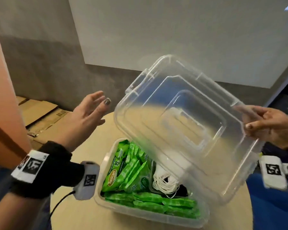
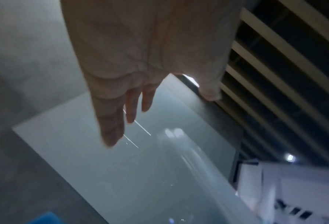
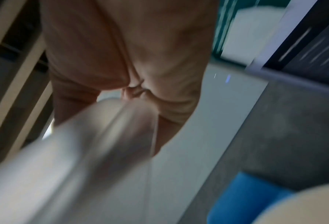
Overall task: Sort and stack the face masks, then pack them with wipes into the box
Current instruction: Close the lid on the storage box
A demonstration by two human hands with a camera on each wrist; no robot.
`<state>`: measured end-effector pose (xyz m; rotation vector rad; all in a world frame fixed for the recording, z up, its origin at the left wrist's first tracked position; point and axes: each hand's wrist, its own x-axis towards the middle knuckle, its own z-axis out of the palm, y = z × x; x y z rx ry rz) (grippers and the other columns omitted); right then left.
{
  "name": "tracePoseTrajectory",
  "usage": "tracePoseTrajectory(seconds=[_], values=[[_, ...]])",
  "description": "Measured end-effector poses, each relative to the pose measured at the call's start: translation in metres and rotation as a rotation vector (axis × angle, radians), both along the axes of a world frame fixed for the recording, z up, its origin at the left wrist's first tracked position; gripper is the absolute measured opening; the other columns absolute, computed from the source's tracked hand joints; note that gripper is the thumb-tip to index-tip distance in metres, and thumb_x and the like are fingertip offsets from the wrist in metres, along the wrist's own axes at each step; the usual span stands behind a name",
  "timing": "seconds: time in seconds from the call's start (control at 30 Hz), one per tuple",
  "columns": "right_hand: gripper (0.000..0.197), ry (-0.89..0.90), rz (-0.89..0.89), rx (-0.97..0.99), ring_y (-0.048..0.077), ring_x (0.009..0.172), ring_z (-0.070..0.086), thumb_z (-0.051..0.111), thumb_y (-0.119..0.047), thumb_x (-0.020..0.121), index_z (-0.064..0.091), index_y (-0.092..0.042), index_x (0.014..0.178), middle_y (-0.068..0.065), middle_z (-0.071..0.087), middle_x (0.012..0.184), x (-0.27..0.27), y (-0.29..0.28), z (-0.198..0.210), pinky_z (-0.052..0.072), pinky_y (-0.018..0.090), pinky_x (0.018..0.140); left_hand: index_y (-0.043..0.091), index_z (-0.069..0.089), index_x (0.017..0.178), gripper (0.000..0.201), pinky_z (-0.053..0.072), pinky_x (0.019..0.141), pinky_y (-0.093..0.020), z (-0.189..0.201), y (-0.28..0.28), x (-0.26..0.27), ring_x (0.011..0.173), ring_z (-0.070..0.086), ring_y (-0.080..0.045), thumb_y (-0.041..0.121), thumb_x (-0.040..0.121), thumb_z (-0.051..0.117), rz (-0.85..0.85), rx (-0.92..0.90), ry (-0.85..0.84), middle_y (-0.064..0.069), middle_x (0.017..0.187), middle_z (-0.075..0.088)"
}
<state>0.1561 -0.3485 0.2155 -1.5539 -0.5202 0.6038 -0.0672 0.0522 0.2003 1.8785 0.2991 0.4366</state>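
Head: right hand [image 1: 269,125] grips lid [image 1: 181,123]; left hand [image 1: 88,113] open.

It looks like an office or meeting room: a large white projection screen [image 1: 181,39] on a grey wall [image 1: 40,47], flattened cardboard boxes [image 1: 40,113] on the floor, a round light wooden table [image 1: 93,218].

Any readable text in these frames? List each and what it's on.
"Sanicare": green wipes pack in the box, logo at lower left.
"80": same pack, white circle.
Small print on that pack: too blurred to read.
Black-and-white wrist tags: coded patterns, no words.
Both wrist views: nothing readable.
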Motion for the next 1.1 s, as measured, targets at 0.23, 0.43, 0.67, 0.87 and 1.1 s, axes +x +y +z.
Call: tracePoseTrajectory(seconds=[0.23, 0.43, 0.67, 0.87, 1.1], values=[[0.086, 0.134, -0.055, -0.153, 0.021, 0.060, 0.063, 0.095, -0.021, 0.035, 0.065, -0.008, 0.114, 0.015, 0.058, 0.081, -0.036, 0.076, -0.038, 0.053, 0.029, 0.053, 0.011, 0.056, 0.122, 0.050, 0.046, 0.039, -0.021, -0.047, 0.015, -0.013, 0.045, 0.058, -0.012, 0.031, 0.078, 0.068, 0.113, -0.371, 0.042, 0.001, 0.070, 0.065], [0.115, 0.186, -0.149, -0.346, 0.019, 0.073, 0.060, 0.092, -0.046, 0.041, 0.037, -0.026, 0.140, 0.007, 0.057, 0.079, -0.085, 0.076, -0.095, 0.053, 0.035, 0.063, 0.022, 0.042, 0.137, 0.053, 0.044, 0.042, -0.026, -0.117, 0.002, -0.041, 0.051, 0.054, -0.019, 0.019, 0.090, 0.065, 0.331, -0.565, 0.126, -0.008, 0.082, 0.061], [0.096, -0.110, -0.338, -0.666, 0.020, 0.102, 0.051, 0.070, -0.043, 0.078, 0.013, -0.020, 0.151, 0.013, 0.053, 0.120, -0.115, 0.072, -0.147, 0.047, 0.035, 0.091, 0.015, 0.040, 0.146, 0.067, 0.048, 0.092, -0.042, -0.145, -0.010, -0.040, 0.105, 0.055, -0.026, 0.042, 0.089, 0.063, 0.294, 0.107, 0.425, -0.008, 0.122, 0.047], [0.079, -0.257, -0.390, -0.963, 0.030, 0.109, 0.047, 0.052, -0.057, 0.085, 0.023, -0.022, 0.149, 0.007, 0.038, 0.110, -0.117, 0.072, -0.162, 0.037, 0.036, 0.104, 0.029, 0.021, 0.153, 0.070, 0.040, 0.099, -0.040, -0.146, -0.008, -0.035, 0.117, 0.049, -0.026, 0.042, 0.093, 0.055, 0.220, 0.228, 0.435, -0.002, 0.123, 0.051], [0.059, -0.373, -0.409, -1.028, 0.029, 0.108, 0.044, 0.042, -0.046, 0.096, 0.032, -0.018, 0.146, 0.006, 0.039, 0.110, -0.117, 0.078, -0.167, 0.036, 0.037, 0.101, 0.013, 0.048, 0.141, 0.049, 0.036, 0.109, -0.037, -0.146, -0.004, -0.023, 0.135, 0.043, -0.026, 0.028, 0.095, 0.055, 0.178, 0.454, 0.417, -0.007, 0.149, 0.043]])
